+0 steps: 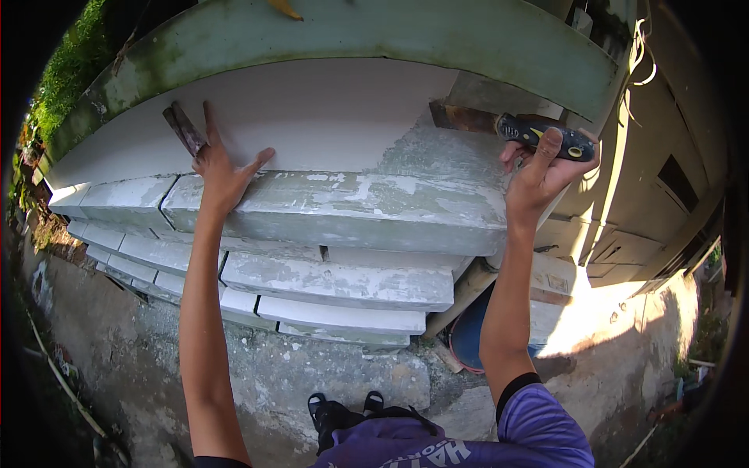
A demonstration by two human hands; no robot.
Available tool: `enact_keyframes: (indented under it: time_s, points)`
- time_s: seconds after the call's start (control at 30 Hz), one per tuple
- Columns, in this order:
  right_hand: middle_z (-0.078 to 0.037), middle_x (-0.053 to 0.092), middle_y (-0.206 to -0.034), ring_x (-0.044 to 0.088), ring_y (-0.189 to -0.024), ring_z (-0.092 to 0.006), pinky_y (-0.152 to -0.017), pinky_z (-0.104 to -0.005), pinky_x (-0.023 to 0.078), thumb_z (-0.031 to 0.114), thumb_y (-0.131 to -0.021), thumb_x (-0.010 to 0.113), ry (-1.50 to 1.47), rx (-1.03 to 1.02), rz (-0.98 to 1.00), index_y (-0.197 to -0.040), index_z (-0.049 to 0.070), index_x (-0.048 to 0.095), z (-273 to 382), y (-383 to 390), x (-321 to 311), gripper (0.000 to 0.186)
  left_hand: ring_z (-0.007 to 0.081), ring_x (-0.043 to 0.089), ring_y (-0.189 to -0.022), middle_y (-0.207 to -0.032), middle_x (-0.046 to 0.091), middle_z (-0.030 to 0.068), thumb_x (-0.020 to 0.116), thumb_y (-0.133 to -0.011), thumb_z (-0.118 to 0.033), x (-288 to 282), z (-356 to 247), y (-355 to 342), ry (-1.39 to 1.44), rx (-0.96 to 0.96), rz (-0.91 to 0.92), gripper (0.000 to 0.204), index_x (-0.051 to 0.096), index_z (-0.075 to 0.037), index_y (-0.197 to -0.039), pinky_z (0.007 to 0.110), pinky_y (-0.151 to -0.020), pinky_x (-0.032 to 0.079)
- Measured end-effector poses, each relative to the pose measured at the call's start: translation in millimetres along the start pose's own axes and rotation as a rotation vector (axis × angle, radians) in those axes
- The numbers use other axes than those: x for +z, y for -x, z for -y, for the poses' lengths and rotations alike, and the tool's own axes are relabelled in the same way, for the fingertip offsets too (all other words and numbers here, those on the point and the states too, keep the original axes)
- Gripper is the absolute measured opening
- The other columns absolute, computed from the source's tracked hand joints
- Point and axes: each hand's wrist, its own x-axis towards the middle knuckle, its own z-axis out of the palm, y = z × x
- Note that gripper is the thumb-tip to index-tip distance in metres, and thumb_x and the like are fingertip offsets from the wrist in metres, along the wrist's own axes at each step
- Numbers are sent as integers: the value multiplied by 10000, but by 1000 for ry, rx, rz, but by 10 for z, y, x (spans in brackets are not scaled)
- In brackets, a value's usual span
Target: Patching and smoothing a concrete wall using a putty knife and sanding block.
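My left hand [222,175] rests on the white smooth panel [312,109], thumb and index finger spread, its other fingers curled at the lower end of a dark brownish strip-like tool [182,127]. My right hand [550,168] grips the black-and-yellow handle [523,132] of a scraper, whose brown-stained wide blade [460,115] lies against the panel where white coating meets a rough grey area [445,152]. Below both hands runs a pale, patchily coated concrete edge [335,203].
A mossy green band [374,31] borders the panel above. Stepped ledges [335,281] descend to stained concrete ground [117,366], where my feet stand. A blue container [468,343] and a pipe sit right of the ledges; foliage [66,78] is at left, a sunlit wall at right.
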Motion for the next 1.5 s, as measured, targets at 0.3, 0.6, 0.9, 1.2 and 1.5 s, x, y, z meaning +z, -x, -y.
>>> enact_keyframes:
  time_s: [0.3, 0.6, 0.9, 1.2, 1.5]
  points:
    - [-201, 619, -898, 557, -497, -158, -418, -219, 410, 370, -1050, 517, 76, -24, -55, -1172, 111, 221, 96, 77, 7, 412, 456, 379, -1374, -1516, 390, 277, 851, -701, -513, 24, 57, -7, -7, 33, -50, 1296, 21, -127, -1618, 565, -1116, 233]
    - [-290, 650, -1041, 680, -613, -265, -488, -290, 557, 219, -1032, 573, 18, 47, -154, -1185, 98, 231, 173, 397, 5, 393, 461, 308, -1417, -1536, 344, 290, 858, -697, -500, -30, 11, 7, 30, 9, -8, 1301, 18, -127, -1618, 572, -1125, 213]
    - [-320, 636, -1046, 686, -623, -282, -512, -315, 585, 197, -1028, 579, -40, 123, -206, -1175, 96, 244, 216, 501, 5, 380, 451, 306, -1428, -1565, 300, 282, 869, -700, -475, -29, 14, 13, -35, 25, -58, 1299, 17, -138, -1621, 556, -1159, 172]
    - [-318, 644, -1051, 694, -633, -287, -523, -323, 586, 176, -1029, 573, -66, 126, -260, -1174, 93, 247, 199, 526, -29, 367, 456, 274, -1444, -1580, 260, 286, 870, -705, -467, -63, -30, 32, 11, -1, -24, 1301, 3, -150, -1621, 566, -1155, 168]
    - [-318, 645, -1052, 675, -605, -280, -506, -303, 560, 186, -1033, 570, -48, 86, -316, -1157, 98, 249, 319, 576, -41, 354, 457, 258, -1450, -1582, 247, 295, 875, -697, -471, -30, 16, 32, -37, 33, -65, 1305, 15, -133, -1620, 564, -1158, 174]
